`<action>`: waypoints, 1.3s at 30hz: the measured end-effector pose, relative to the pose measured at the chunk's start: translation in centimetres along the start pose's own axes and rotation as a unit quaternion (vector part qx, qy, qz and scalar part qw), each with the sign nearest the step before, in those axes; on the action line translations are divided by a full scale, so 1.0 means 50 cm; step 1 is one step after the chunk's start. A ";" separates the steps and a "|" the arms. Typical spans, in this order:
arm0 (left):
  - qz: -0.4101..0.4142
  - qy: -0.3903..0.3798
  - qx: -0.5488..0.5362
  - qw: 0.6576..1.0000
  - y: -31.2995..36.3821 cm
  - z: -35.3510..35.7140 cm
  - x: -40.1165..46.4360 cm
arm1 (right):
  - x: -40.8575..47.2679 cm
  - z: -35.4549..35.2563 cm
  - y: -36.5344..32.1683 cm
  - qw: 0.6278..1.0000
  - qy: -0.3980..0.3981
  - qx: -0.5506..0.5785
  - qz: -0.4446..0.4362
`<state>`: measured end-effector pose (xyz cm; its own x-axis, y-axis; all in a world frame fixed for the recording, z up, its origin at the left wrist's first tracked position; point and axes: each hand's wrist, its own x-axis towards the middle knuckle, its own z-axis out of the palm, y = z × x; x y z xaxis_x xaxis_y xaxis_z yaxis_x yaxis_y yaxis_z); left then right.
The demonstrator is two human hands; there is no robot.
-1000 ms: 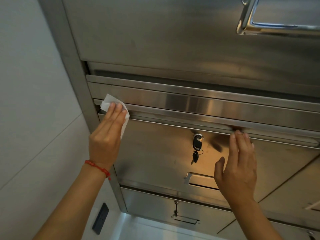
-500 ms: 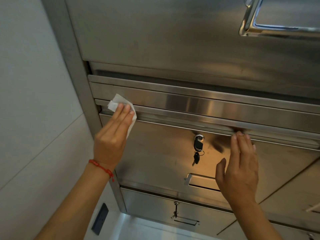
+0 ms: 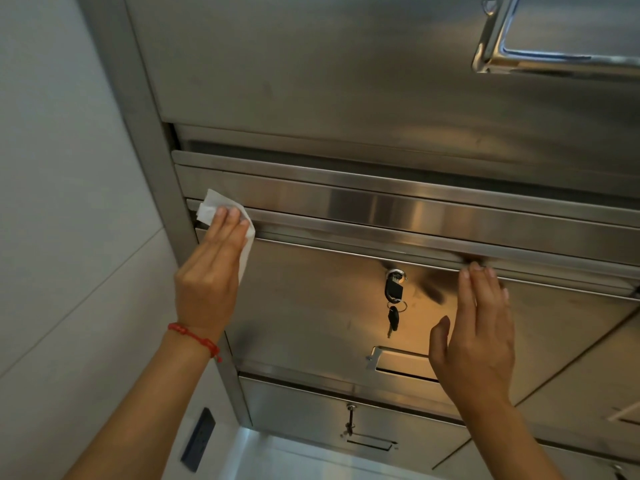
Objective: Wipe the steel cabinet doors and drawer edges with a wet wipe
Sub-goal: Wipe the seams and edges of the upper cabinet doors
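Observation:
A steel cabinet [image 3: 311, 81] fills the view, with a pulled-out drawer edge [image 3: 398, 233] running across the middle. My left hand [image 3: 207, 271] presses a white wet wipe [image 3: 213, 207] flat against the left end of that edge, fingers straight. My right hand [image 3: 479, 327] rests with straight fingers on the steel door [image 3: 311, 306] below the edge, its fingertips touching the edge's underside. A lock with black keys [image 3: 394, 299] hangs in the door between my two hands.
A pale tiled wall [image 3: 62, 202] stands to the left, with a dark socket plate [image 3: 198, 439] low on it. A lower drawer with its own key [image 3: 350, 422] sits beneath. A polished steel handle [image 3: 540, 57] is at the top right.
My left hand with the wipe slid slightly right along the drawer edge from the left corner, then back toward the corner. My right hand stayed in place.

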<state>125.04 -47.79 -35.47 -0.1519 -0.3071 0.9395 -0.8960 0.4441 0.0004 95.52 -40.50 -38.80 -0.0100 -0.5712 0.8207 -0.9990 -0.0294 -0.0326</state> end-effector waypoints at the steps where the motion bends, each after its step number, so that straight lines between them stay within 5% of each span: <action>1: 0.007 -0.004 0.006 1.000 -0.004 -0.002 0.000 | 0.000 -0.001 0.000 1.000 0.000 -0.001 -0.001; 17: 0.077 -0.040 0.041 0.995 -0.003 -0.019 0.014 | 0.001 0.001 -0.001 1.000 0.000 0.004 -0.001; 39: 0.005 -0.008 0.016 1.000 -0.004 -0.007 0.002 | 0.000 0.006 -0.001 1.000 0.011 0.013 0.000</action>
<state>125.34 -47.63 -35.26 -0.1667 -0.3170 0.9337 -0.9075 0.4196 -0.0195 95.58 -40.77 -38.98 -0.0120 -0.5539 0.8325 -0.9976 -0.0496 -0.0473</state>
